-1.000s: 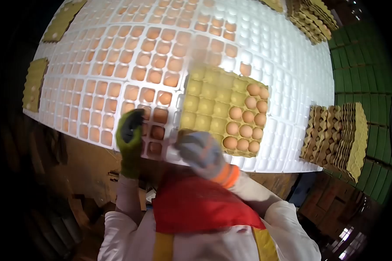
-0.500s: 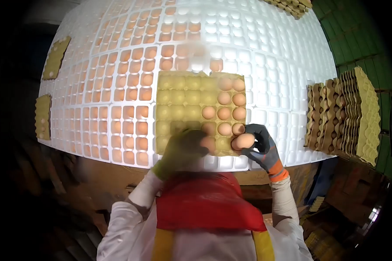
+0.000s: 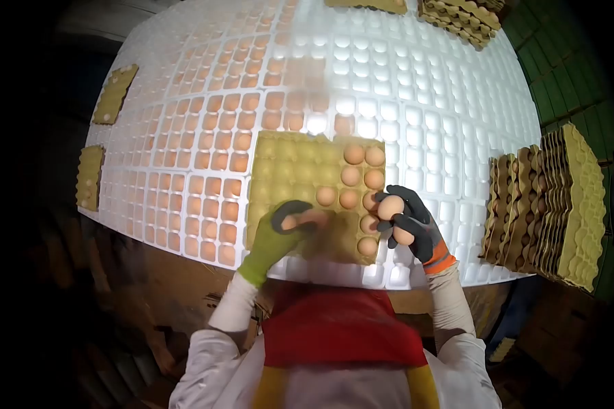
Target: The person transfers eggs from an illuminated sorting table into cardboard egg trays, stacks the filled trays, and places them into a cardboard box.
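Note:
My left hand (image 3: 283, 232), in a green glove with dark fingers, is curled over the lower left part of a yellowish pulp egg tray (image 3: 276, 167). It grips brown eggs (image 3: 290, 222), two as far as the blur shows. At the tray's right edge, my right hand (image 3: 416, 221), in a dark grey glove with an orange cuff, holds two brown eggs: an upper egg (image 3: 391, 206) and a lower egg (image 3: 402, 236). Several eggs (image 3: 350, 176) sit in the tray's right-hand cups. The cups on its left side hold none.
White moulded trays (image 3: 416, 123) cover the table, those on the left filled with brown eggs (image 3: 211, 208). Stacked pulp trays (image 3: 566, 204) stand at the right edge, another stack (image 3: 460, 17) at the far edge. Small tray pieces (image 3: 90, 177) lie along the left edge.
The view has shifted, so the table sits lower. Eggs in the tray's lower middle cups are gone from them. My right hand now shows two eggs, where one was clear before.

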The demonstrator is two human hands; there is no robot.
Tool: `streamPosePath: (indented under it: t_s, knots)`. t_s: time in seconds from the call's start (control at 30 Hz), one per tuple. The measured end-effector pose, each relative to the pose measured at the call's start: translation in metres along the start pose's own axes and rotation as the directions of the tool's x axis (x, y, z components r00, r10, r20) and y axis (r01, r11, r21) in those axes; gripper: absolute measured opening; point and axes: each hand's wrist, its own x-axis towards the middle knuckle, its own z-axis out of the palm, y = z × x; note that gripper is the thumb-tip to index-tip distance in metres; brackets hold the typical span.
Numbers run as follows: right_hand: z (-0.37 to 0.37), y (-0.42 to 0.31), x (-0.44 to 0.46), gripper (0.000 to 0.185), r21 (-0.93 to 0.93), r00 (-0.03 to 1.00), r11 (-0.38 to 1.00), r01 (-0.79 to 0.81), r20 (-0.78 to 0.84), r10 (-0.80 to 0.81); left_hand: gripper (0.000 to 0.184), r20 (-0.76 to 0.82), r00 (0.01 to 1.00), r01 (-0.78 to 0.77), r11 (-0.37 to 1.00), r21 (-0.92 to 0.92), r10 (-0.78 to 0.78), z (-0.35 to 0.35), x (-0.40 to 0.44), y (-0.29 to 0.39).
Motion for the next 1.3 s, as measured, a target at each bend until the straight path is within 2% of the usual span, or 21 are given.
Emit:
streamPosePath:
  t_s: [0.03, 0.1, 0.13, 0.17, 0.27, 0.3, 0.33, 0.37, 0.43, 0.53, 0.6, 0.7, 0.77, 0.8, 0.83, 0.9, 1.0, 1.03, 1.1, 1.2, 1.3]
  knots:
    - [-0.002, 0.002, 0.011, 0.037, -0.098, 1.000, 0.995, 0.025, 0.004, -0.024, 0.036, 0.062, 0.978, 0.207, 0.915, -0.347, -0.198, -0.004, -0.005, -0.006]
    - [-0.007, 0.014, 0.037, 0.037, -0.284, 0.997, 0.956, 0.067, -0.002, -0.071, 0.045, -0.052, 0.997, 0.011, 0.753, -0.658, -0.060, 0.006, -0.013, 0.013]
    - [-0.002, 0.016, 0.047, 0.040, -0.699, 0.875, 0.563, 0.441, 0.194, -0.444, 0.047, -0.019, 0.997, 0.039, 0.695, -0.718, -0.075, 0.004, -0.011, 0.026]
    - [0.014, 0.013, 0.046, 0.029, -0.861, 0.924, 0.412, 0.297, 0.151, -0.351, 0.049, 0.016, 0.996, 0.066, 0.632, -0.773, -0.085, 0.002, -0.008, 0.040]
    - [0.046, 0.023, 0.068, 0.010, -0.943, 0.942, -0.286, 0.170, 0.241, -0.234, 0.042, 0.017, 1.000, 0.011, 0.790, -0.612, -0.001, -0.001, 0.019, 0.049]
    - [0.049, 0.038, 0.078, 0.008, -0.925, 0.943, -0.347, 0.152, 0.241, -0.229, 0.033, 0.102, 0.995, 0.060, 0.853, -0.519, -0.008, -0.008, 0.031, 0.046]
    - [0.048, 0.050, 0.082, 0.007, -0.904, 0.947, -0.407, 0.129, 0.234, -0.220, 0.031, -0.029, 0.963, -0.269, 0.953, -0.138, 0.268, -0.005, 0.043, 0.042]
    - [0.048, 0.051, 0.080, 0.008, -0.899, 0.941, -0.413, 0.144, 0.253, -0.223, 0.029, -0.041, 0.835, -0.517, 0.808, 0.281, 0.549, 0.003, 0.054, 0.037]
    - [0.048, 0.047, 0.081, 0.010, -0.876, 0.926, -0.440, 0.196, 0.313, -0.210, 0.033, 0.109, 0.836, -0.463, 0.584, 0.667, 0.538, 0.013, 0.069, 0.018]
    - [0.036, -0.004, 0.073, 0.029, -0.957, 0.964, -0.144, 0.254, 0.262, -0.046, 0.035, 0.308, 0.886, -0.412, 0.284, 0.866, 0.346, 0.018, 0.064, 0.058]
    - [0.017, -0.034, 0.079, 0.056, -0.955, 0.954, 0.038, 0.293, 0.295, 0.058, 0.033, 0.339, 0.861, -0.477, 0.375, 0.794, 0.378, 0.006, 0.070, 0.053]
    - [-0.026, -0.071, 0.132, 0.054, -0.819, 0.861, 0.520, 0.242, 0.428, 0.275, 0.034, 0.405, 0.869, -0.486, 0.644, 0.590, 0.285, -0.019, 0.097, 0.051]
    - [-0.021, -0.112, 0.176, 0.052, -0.864, 0.884, 0.491, -0.111, 0.140, 0.445, 0.042, 0.290, 0.910, -0.414, 0.690, 0.594, 0.296, -0.032, 0.140, 0.078]
    - [-0.032, -0.100, 0.214, 0.050, -0.902, 0.993, 0.431, -0.013, 0.040, 0.113, 0.046, 0.232, 0.926, -0.377, 0.714, 0.590, 0.297, -0.039, 0.167, 0.096]
    - [-0.043, -0.083, 0.253, 0.048, -0.941, 0.970, 0.335, 0.053, -0.031, -0.241, 0.050, 0.172, 0.940, -0.339, 0.740, 0.581, 0.296, -0.041, 0.191, 0.108]
    - [-0.031, -0.089, 0.306, 0.042, -0.986, 0.859, 0.090, -0.140, -0.166, -0.484, 0.048, -0.051, 0.876, -0.293, 0.613, 0.734, 0.479, -0.026, 0.265, 0.104]
    - [-0.025, -0.087, 0.352, 0.036, -0.941, 0.844, -0.093, -0.324, -0.244, -0.477, 0.038, -0.113, 0.861, -0.151, 0.460, 0.875, 0.497, -0.007, 0.353, 0.112]
    - [-0.028, -0.082, 0.357, 0.034, -0.953, 0.828, -0.024, -0.301, -0.249, -0.502, 0.035, -0.139, 0.874, -0.072, 0.407, 0.911, 0.466, -0.001, 0.377, 0.109]
    - [-0.048, -0.073, 0.368, 0.036, -0.966, 0.724, 0.163, -0.201, -0.259, -0.639, 0.033, -0.179, 0.821, -0.180, 0.544, 0.820, 0.543, 0.000, 0.386, 0.098]
    - [-0.074, -0.071, 0.365, 0.037, -0.983, 0.783, 0.031, -0.180, -0.162, -0.600, 0.031, -0.141, 0.847, -0.294, 0.673, 0.679, 0.512, 0.004, 0.379, 0.080]
    - [-0.067, -0.068, 0.341, 0.038, -0.995, 0.650, 0.101, -0.019, -0.090, -0.754, 0.033, -0.035, 0.874, -0.336, 0.654, 0.677, 0.485, 0.005, 0.372, 0.066]
